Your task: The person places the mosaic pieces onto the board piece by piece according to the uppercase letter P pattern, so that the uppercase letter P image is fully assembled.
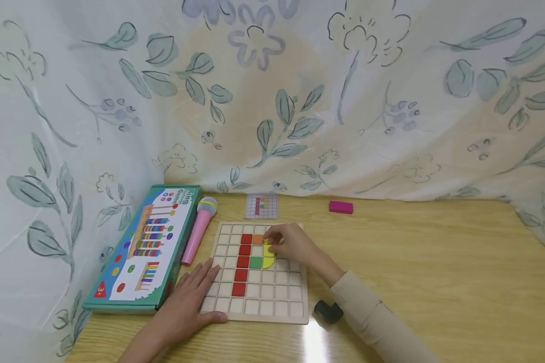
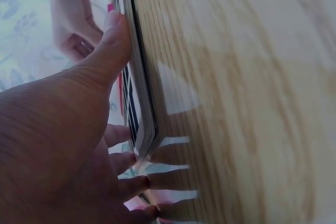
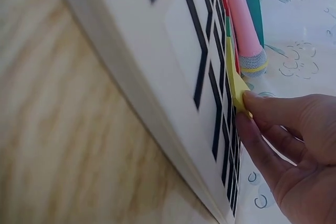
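Note:
A wooden grid board (image 1: 281,308) lies on the table. Five or so squares aside, its coloured pieces form a column of several red square tiles (image 1: 238,289), an orange tile (image 1: 257,239), a green tile (image 1: 256,262) and a yellow curved tile (image 1: 268,262). Between thumb and fingertips my right hand (image 1: 295,245) pinches a yellow tile (image 3: 240,88), tilted against the board's surface just above the other yellow one. My left hand (image 1: 183,305) rests at the board's near left corner, fingers extended along the left side and thumb (image 2: 113,32) on the front edge.
Left of the board lie a pink toy microphone (image 1: 197,236) and a boxed game (image 1: 141,252). A pattern card (image 1: 261,206) sits behind the board, a magenta block (image 1: 340,207) farther right. One black object (image 1: 328,311) is beside my right sleeve. Floral cloth (image 1: 272,101) hangs behind.

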### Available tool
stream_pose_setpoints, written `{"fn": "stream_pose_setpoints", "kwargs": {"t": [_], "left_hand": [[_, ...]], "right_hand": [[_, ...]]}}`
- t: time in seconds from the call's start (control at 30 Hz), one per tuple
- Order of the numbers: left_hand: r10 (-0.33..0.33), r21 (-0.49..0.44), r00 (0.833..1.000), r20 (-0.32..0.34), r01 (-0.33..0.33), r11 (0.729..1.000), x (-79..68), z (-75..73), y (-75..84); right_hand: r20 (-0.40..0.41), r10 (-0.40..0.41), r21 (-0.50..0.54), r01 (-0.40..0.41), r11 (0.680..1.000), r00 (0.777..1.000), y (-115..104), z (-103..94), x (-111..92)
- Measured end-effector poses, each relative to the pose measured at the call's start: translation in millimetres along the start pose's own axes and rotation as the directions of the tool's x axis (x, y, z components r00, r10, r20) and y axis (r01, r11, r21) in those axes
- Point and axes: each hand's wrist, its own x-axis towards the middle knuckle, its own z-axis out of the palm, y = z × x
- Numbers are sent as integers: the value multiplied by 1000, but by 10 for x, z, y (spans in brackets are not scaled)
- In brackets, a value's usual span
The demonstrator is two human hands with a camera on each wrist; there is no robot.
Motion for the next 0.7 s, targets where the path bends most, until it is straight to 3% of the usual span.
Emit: {"fn": "stream_pose_setpoints", "kwargs": {"t": [0.53,0.7], "left_hand": [[39,11,999,-8,-38,999,53,-15,16],[23,37,1000,4,-23,999,62,-30,27]], "right_hand": [[-11,-1,-3,1,1000,1000,4,-17,-61],[-18,24,-30,-24,999,1000,2,-112,-115]]}}
